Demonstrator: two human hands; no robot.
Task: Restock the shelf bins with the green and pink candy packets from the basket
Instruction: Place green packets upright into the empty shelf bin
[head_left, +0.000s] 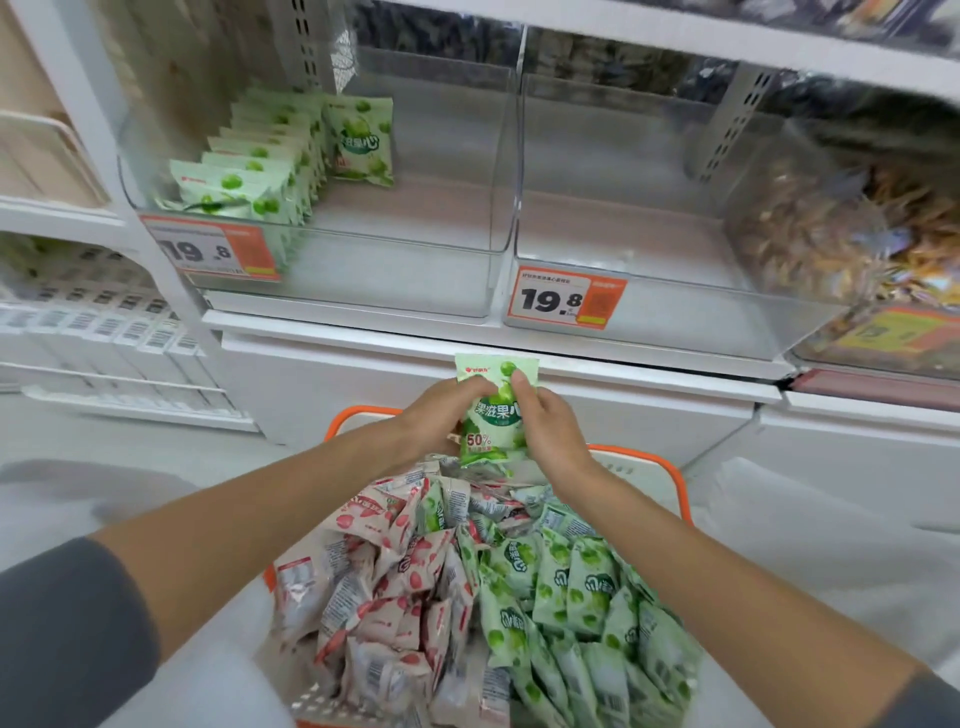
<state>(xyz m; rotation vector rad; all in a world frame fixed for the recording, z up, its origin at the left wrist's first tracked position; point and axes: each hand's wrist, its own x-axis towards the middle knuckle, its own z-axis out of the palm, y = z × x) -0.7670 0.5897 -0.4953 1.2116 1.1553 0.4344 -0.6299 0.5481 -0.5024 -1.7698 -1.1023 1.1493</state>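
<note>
Both hands hold one green candy packet (496, 415) upright above the far end of the basket (670, 473). My left hand (441, 410) grips its left edge and my right hand (545, 431) pinches its right edge. The orange-rimmed basket below holds several pink packets (384, 587) on the left and several green packets (576, 613) on the right. The left clear shelf bin (415, 270) has a row of green packets (260, 161) standing along its left side. The right clear bin (649, 249) holds nothing.
Orange price tags reading 19.8 hang on the left bin's front (218, 249) and the right bin's front (566, 299). A bin of brown snacks (841, 223) sits at far right. White boxed goods (104, 322) fill the lower-left shelf. A white cabinet (571, 395) runs below the bins.
</note>
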